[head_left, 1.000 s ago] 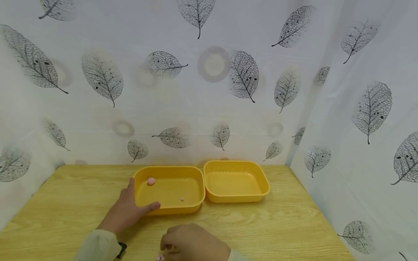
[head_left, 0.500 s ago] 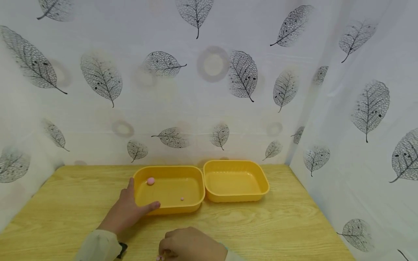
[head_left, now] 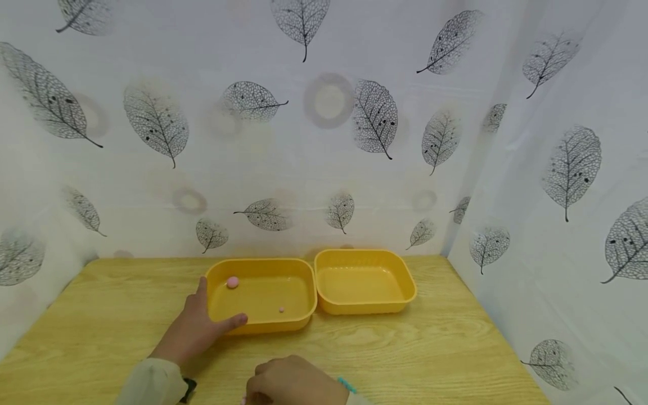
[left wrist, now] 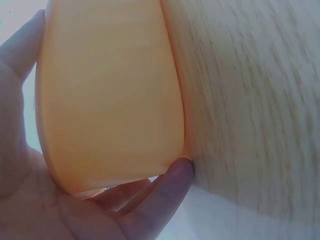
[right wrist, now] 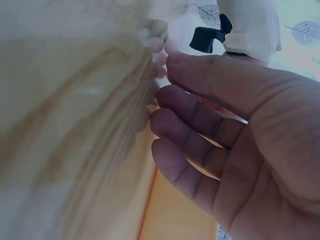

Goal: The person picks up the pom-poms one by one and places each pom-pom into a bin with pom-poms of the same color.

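My left hand (head_left: 197, 323) grips the left end of a yellow tray (head_left: 298, 325), thumb over the near rim and fingers along its end wall. The left wrist view shows the tray's wall (left wrist: 110, 100) between thumb and fingers. Inside the tray lie a larger pink ball (head_left: 232, 282) and a tiny pink ball (head_left: 281, 310). At the bottom edge, my right hand (head_left: 293, 382) is low over the table with bent fingers. Small pink balls (right wrist: 158, 57) sit at its thumb tip in the right wrist view; whether they are pinched is hard to see.
A second yellow tray (head_left: 367, 309) stands against the first one's right side. Both are on a wood-grain table (head_left: 430, 354). White curtains with leaf prints (head_left: 324, 169) hang behind and to the right.
My right hand has shifted slightly left and down to the small pink balls, which its fingers now mostly cover. The left hand stays on the tray.
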`<state>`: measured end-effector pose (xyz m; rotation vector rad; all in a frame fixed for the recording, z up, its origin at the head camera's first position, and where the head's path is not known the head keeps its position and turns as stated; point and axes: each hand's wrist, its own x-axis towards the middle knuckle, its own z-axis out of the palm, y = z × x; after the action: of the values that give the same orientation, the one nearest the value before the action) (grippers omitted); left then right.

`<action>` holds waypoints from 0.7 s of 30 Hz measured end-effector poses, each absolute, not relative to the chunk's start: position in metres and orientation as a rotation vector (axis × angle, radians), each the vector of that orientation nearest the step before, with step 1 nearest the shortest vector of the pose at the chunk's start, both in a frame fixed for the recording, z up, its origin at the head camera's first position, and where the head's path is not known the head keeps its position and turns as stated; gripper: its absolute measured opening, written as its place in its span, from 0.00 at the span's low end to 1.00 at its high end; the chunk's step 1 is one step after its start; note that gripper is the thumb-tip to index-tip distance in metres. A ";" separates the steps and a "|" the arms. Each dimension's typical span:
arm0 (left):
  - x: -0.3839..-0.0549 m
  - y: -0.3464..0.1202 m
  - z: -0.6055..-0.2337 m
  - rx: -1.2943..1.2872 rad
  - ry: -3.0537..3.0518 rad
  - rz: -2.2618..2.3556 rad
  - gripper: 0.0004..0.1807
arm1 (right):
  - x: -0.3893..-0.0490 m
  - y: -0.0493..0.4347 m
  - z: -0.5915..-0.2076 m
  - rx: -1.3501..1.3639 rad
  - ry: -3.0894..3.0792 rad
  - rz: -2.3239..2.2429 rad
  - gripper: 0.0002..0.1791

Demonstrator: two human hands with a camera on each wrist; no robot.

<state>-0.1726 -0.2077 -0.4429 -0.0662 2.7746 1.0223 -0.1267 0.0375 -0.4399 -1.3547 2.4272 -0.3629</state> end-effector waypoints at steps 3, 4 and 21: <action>-0.173 -0.208 -0.444 -0.064 2.776 1.028 0.78 | -0.126 0.035 -0.442 -1.361 2.436 -0.355 0.05; -0.174 -0.208 -0.444 -0.061 2.777 1.029 0.78 | -0.125 0.035 -0.443 -1.363 2.437 -0.344 0.04; -0.170 -0.207 -0.447 -0.064 2.804 1.054 0.78 | -0.115 0.025 -0.440 -1.236 2.399 -0.301 0.03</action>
<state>-0.1701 -0.2072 -0.4466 -0.0637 2.8041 1.0535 -0.1154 0.0247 -0.4399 -1.2364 2.3986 -0.3006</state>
